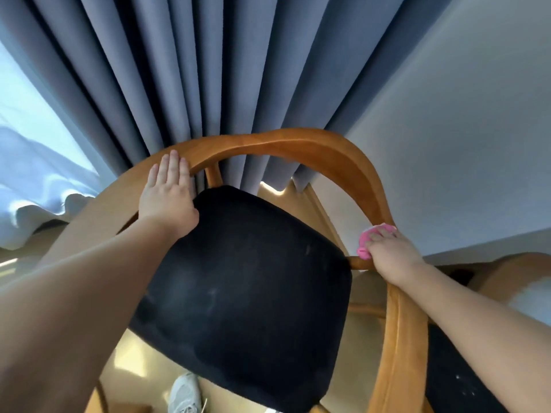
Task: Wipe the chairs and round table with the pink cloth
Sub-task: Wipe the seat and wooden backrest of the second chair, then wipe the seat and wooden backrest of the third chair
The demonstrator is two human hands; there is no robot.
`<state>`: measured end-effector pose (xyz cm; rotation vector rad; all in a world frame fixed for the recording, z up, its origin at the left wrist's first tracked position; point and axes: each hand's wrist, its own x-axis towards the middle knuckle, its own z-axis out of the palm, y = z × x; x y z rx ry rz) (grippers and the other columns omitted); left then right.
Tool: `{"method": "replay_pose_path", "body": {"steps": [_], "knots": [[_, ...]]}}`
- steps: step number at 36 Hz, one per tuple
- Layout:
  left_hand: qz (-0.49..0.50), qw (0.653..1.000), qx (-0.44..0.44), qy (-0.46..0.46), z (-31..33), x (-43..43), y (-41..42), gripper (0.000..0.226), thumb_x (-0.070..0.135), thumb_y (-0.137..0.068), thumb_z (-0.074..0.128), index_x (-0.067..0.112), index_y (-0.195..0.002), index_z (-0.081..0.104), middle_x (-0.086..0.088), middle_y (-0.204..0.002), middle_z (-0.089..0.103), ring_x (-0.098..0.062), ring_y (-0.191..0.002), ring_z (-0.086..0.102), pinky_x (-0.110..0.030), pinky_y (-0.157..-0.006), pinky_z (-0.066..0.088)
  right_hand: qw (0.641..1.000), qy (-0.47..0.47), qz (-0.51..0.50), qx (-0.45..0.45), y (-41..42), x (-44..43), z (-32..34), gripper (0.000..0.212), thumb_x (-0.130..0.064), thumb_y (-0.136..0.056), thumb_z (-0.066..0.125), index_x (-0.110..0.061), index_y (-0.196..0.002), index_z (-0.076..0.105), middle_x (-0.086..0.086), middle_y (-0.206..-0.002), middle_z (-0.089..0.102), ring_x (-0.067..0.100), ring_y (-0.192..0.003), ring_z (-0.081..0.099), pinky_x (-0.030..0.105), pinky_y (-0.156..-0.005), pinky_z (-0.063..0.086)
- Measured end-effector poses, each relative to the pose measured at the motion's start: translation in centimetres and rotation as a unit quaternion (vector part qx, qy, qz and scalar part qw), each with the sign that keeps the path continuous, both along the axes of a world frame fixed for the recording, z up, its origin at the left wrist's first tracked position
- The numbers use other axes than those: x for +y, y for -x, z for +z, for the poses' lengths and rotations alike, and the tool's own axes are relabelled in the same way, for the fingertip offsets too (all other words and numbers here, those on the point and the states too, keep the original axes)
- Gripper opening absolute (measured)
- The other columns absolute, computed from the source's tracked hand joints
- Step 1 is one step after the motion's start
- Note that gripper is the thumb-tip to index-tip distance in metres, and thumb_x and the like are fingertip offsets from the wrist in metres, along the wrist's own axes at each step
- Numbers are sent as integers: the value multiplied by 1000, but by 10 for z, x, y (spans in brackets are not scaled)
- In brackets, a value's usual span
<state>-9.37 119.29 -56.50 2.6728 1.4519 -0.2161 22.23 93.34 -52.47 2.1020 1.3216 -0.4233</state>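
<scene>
- Chair (301, 144): a curved wooden rail around a black seat (244, 278); a white shoe (183, 393) on the floor at the seat's near edge
- Right hand (390, 253) grips the bunched pink cloth (363, 242), fingers curled over it, on the chair's right rail
- Left hand (167, 195) lies flat on the left rail; fingers straight, together
- Grey-blue curtain (208, 70) hangs just behind the chair; white wall (447, 114) to its right

A: Obs. 1, upper background?
B: Heavy blue-grey pleated fabric curtain (179, 70), hanging in deep folds. Plain white wall (447, 114) just right of it.
A: Left edge?
B: Sheer white backlit curtain (35, 162), hem bunched low.
A: Bottom?
B: Glossy tan floor (134, 356); one white sneaker (185, 393) on it, cut by the frame edge.
</scene>
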Motion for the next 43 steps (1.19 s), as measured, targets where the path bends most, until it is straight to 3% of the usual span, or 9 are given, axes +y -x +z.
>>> {"method": "replay_pose_path", "body": {"steps": [3,7,11,20,23,29,31,35,43], "knots": [[-44,999,-14,-3,13,-13,3,88,27,-81,54,5,-149,3,-14,-157,-6,-25,-144,-8,-38,-117,-3,982,-78,-135,103,22,8,22,19,-9,-85,46,-25,-77,52,-6,-86,51,17,-86,53,24,-73,42],[-58,988,-129,67,52,-48,-4,64,23,-84,56,9,-143,33,-10,-152,28,-25,-141,20,-36,-114,17,926,-199,-219,233,53,12,56,29,-30,-103,40,-30,-126,58,-10,-107,59,12,-98,57,24,-84,45],[-82,955,-242,151,107,-99,-8,56,31,-87,58,19,-139,41,3,-143,42,-16,-124,46,-30,-98,42,855,-313,-254,327,93,21,109,23,-37,-102,44,-29,-115,61,-13,-96,63,8,-93,62,23,-74,51],[-238,883,-363,179,226,-172,14,79,46,-71,72,35,-137,30,18,-136,35,4,-110,43,-9,-84,38,691,-394,-331,507,190,-14,227,27,-42,-101,44,-36,-119,64,-12,-103,72,6,-98,67,33,-93,54],[-253,875,-380,163,250,-182,21,65,36,-72,73,30,-129,43,14,-128,47,-2,-107,52,-18,-85,47,648,-397,-346,550,204,-34,257,30,-43,-100,45,-31,-121,64,-9,-106,72,8,-102,66,35,-98,52],[-284,828,-386,292,285,-208,23,45,35,-70,76,40,-108,51,19,-95,61,2,-86,59,-16,-72,49,613,-360,-308,632,212,-90,290,49,-16,-78,80,-23,-123,60,-1,-116,70,16,-112,65,28,-90,54],[-323,804,-357,350,291,-221,20,51,30,-73,76,38,-116,52,17,-99,63,-1,-88,62,-18,-73,51,634,-369,-308,605,214,-110,295,56,-9,-74,81,-24,-123,60,-1,-116,69,17,-111,65,32,-94,53],[-318,778,-344,419,295,-246,12,32,20,-87,63,28,-117,58,12,-85,67,-8,-76,66,-23,-70,53,606,-404,-344,592,211,-149,295,52,4,-71,77,-13,-119,64,8,-112,70,22,-108,66,40,-98,51],[-316,733,-309,518,305,-315,-10,37,42,-81,65,38,-116,53,4,-99,68,-16,-88,67,-34,-78,54,542,-438,-390,602,204,-232,296,39,-24,-86,73,-15,-123,63,6,-116,70,21,-111,65,33,-91,51]]}}
